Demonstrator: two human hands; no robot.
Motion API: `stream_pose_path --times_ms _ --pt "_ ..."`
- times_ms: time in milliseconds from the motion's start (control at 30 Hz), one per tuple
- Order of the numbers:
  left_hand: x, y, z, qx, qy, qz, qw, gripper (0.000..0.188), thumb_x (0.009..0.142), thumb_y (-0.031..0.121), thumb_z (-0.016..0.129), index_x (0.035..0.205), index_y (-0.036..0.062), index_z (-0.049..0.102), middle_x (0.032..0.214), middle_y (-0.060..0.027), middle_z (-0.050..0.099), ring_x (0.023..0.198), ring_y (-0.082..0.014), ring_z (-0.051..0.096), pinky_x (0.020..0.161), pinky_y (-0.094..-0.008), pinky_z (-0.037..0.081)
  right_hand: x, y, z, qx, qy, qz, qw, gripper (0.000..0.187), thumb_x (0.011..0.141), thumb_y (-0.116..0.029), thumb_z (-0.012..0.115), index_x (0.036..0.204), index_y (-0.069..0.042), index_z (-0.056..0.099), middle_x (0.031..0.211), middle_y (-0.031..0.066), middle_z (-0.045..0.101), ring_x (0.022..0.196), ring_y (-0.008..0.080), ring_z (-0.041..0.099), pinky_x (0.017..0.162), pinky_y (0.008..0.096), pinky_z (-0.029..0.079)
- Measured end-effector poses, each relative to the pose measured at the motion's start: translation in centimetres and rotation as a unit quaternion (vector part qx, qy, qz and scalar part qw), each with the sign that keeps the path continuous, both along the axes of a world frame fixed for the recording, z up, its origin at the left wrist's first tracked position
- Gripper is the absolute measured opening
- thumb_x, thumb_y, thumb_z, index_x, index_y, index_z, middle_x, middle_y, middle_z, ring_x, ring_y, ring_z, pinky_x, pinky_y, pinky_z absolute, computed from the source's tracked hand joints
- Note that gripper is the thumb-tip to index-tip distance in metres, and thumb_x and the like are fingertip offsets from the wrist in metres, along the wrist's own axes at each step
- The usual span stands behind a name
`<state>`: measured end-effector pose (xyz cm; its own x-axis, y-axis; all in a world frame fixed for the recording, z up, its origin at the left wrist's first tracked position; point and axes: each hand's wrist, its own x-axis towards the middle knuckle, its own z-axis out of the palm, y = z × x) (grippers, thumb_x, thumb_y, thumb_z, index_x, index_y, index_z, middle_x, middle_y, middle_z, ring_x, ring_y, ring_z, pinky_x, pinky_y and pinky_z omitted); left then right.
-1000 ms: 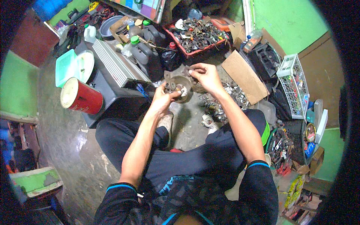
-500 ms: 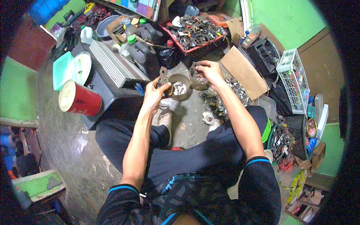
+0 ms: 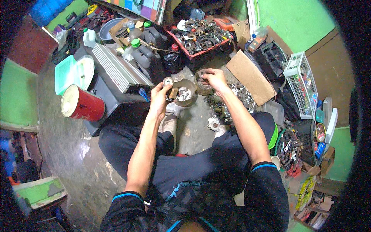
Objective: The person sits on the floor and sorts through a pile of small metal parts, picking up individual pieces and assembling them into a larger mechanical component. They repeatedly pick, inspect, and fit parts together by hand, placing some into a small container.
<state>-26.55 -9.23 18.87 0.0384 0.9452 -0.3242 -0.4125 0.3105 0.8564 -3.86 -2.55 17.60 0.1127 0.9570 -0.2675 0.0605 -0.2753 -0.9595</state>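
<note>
My left hand is closed around a small metal part with a round ringed end, held up beside a round tub. A brownish block shows by the same fingers, partly hidden. Pale, short pieces lie inside that tub. To its right stands a second round container with small metal bits in it. Over this container my right hand has its fingers pinched together at the rim; what they hold, if anything, I cannot make out.
Loose metal parts lie on the floor to the right, beside a cardboard sheet. A red crate heaped with parts stands ahead. Dark jugs and a red can are on the left. A white basket stands at right.
The part in my left hand has turned, so its ringed end faces up instead of a flat holed plate. My right hand has moved slightly down and left over the second container.
</note>
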Motion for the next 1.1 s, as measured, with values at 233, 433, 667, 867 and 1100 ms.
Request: stream_pose_path --times_ms 233,433,667,867,1100 --pt "0.2 -0.2 0.6 -0.002 -0.011 -0.016 1.0 0.026 0.092 0.033 0.057 0.101 0.0081 0.059 0.08 -0.0026 0.063 0.06 -0.0107 0.058 0.043 -0.0214 0.035 0.2 -0.4 1.3 -0.009 -0.004 0.046 0.999 0.033 0.08 -0.002 0.065 0.111 0.006 0.062 0.094 0.0131 0.069 0.071 0.0164 0.066 0.06 0.0278 0.054" --pt "4.0 0.3 2.2 -0.043 -0.062 -0.038 0.996 0.033 0.092 0.042 0.054 0.101 0.0107 0.059 0.081 -0.0015 0.059 0.049 -0.0112 0.048 0.033 -0.0197 0.026 5.7 -4.9 8.4 0.097 -0.071 0.002 0.993 0.023 0.085 -0.006 0.063 0.105 0.005 0.066 0.093 0.0103 0.068 0.076 0.015 0.064 0.066 0.0279 0.055" --pt "12.2 -1.2 6.1 -0.054 -0.136 -0.089 0.985 0.029 0.096 0.044 0.047 0.096 0.0149 0.053 0.078 -0.0026 0.055 0.049 -0.0108 0.041 0.036 -0.0207 0.025 17.4 -19.1 11.2 0.233 -0.038 -0.279 0.931 0.022 0.085 -0.005 0.066 0.104 0.007 0.064 0.088 0.0104 0.068 0.073 0.0133 0.065 0.064 0.0257 0.054" --pt "18.2 -1.9 4.3 -0.13 -0.194 -0.152 0.96 0.032 0.095 0.044 0.051 0.099 0.0129 0.057 0.081 -0.0008 0.052 0.076 -0.0166 0.047 0.07 -0.0345 0.036 25.5 -35.0 2.4 0.158 0.053 -0.56 0.811 0.021 0.086 -0.003 0.064 0.105 0.008 0.063 0.094 0.0112 0.068 0.079 0.0151 0.066 0.066 0.0273 0.055" --pt "20.9 -0.7 1.9 -0.117 -0.135 -0.196 0.964 0.032 0.095 0.033 0.053 0.105 0.0023 0.056 0.097 -0.0096 0.059 0.076 -0.0199 0.05 0.051 -0.0233 0.036 25.8 -47.1 -10.6 -0.004 0.084 -0.657 0.75 0.02 0.084 -0.001 0.062 0.103 0.005 0.065 0.091 0.0122 0.069 0.075 0.0187 0.066 0.065 0.029 0.056"
